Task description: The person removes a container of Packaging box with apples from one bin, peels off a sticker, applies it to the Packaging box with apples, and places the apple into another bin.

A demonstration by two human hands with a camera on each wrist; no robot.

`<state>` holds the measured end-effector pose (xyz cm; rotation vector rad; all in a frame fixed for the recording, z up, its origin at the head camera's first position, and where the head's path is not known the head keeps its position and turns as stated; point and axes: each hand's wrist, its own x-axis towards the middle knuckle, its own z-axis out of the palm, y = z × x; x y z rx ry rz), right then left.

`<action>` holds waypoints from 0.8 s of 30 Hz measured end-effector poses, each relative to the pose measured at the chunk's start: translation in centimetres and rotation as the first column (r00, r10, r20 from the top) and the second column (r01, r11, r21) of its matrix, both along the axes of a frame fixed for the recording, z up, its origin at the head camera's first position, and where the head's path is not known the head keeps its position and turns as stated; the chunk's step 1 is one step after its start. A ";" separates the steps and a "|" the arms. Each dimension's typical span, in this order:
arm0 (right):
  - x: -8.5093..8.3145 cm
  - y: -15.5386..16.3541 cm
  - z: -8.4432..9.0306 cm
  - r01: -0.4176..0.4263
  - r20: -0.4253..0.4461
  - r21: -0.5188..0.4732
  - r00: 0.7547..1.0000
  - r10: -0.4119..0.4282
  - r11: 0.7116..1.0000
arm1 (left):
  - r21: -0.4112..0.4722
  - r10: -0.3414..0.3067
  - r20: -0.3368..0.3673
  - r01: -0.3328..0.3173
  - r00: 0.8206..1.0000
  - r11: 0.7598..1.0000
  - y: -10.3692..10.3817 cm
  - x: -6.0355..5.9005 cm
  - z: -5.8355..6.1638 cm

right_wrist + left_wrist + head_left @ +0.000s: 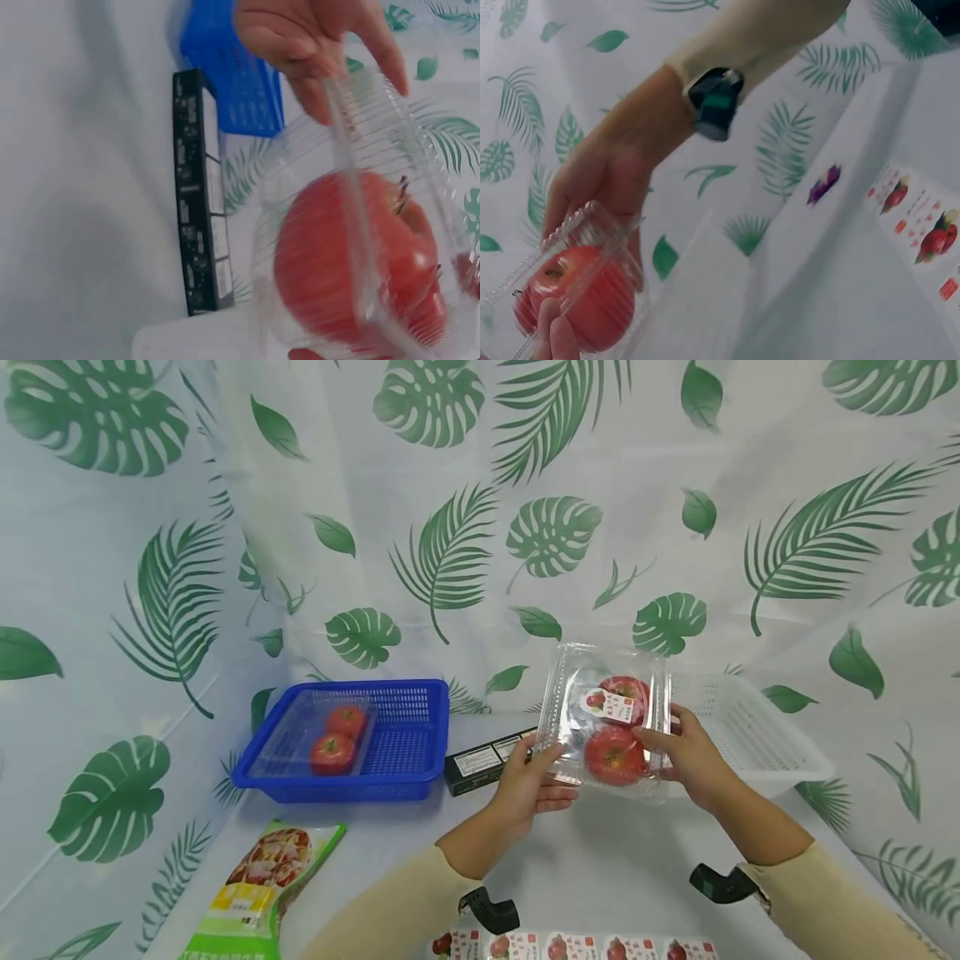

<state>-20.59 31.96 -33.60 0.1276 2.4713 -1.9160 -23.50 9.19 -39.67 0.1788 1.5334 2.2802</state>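
A clear plastic clamshell box [600,681] with two red apples [615,756] is held up over the table between both hands, tilted toward me. A small apple label [611,704] sits on its lid. My left hand [551,772] grips the box's left edge, thumb on top and fingers under. My right hand [663,743] grips the right edge. The left wrist view shows the right hand [592,187] on the box [592,232], one apple [577,296] inside. In the right wrist view the left hand [315,45] holds the box's rim [352,217] above an apple [345,262].
A blue basket [408,760] at the left holds another clear box with two apples [337,739]. A black carton [487,760] lies beside it. A white basket [757,739] stands at the right. A green snack bag [258,893] and a strip of apple stickers [570,947] lie near me.
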 end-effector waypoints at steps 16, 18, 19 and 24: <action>-2.4 5.3 2.4 0.042 0.151 0.092 0.987 -0.055 0.995 | 0.053 -0.052 0.004 0.052 0.999 0.997 4.2 1.4 0.6; -2.7 6.1 2.8 0.040 0.169 0.075 0.984 -0.052 0.996 | 0.019 -0.058 0.010 0.058 0.998 0.998 4.5 0.8 0.4; -2.8 6.5 3.0 0.035 0.175 0.073 0.983 -0.047 0.997 | 0.002 -0.056 0.017 0.056 0.998 0.998 4.7 0.4 0.2; -3.4 8.8 4.0 -0.003 0.177 0.084 0.984 -0.012 0.996 | -0.133 0.003 0.045 0.003 0.999 0.991 5.8 -2.1 -1.6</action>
